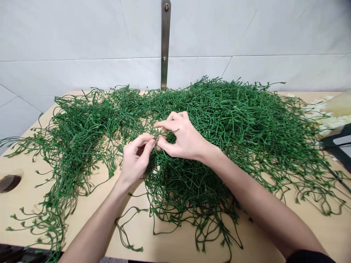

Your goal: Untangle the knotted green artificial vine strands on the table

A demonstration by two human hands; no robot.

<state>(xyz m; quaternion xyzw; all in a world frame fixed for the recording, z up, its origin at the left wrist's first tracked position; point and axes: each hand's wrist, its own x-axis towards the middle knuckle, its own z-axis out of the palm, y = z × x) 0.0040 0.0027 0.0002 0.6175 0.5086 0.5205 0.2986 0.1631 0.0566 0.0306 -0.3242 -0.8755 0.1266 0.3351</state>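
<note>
A large tangled heap of thin green artificial plant stems (pixel 241 113) with small budded tips covers much of the table. Over its middle, my left hand (pixel 137 155) pinches a green stem (pixel 164 133) between thumb and forefinger. My right hand (pixel 182 137) meets it there, its thumb and fingers closed around the same stem, with the fingertips of both hands nearly touching. Part of the stem is hidden behind the fingers. Below the hands hangs a dense clump of stems (pixel 189 186), and a few loose stems (pixel 127 230) lie near the front edge.
A pale wooden table (pixel 90 223) stands against a white tiled wall (pixel 68 33) with a metal bracket (pixel 165 44). A round hole (pixel 9 182) is at the left. White flower-like pieces (pixel 326 120) and a dark-framed object (pixel 338 144) lie at the right.
</note>
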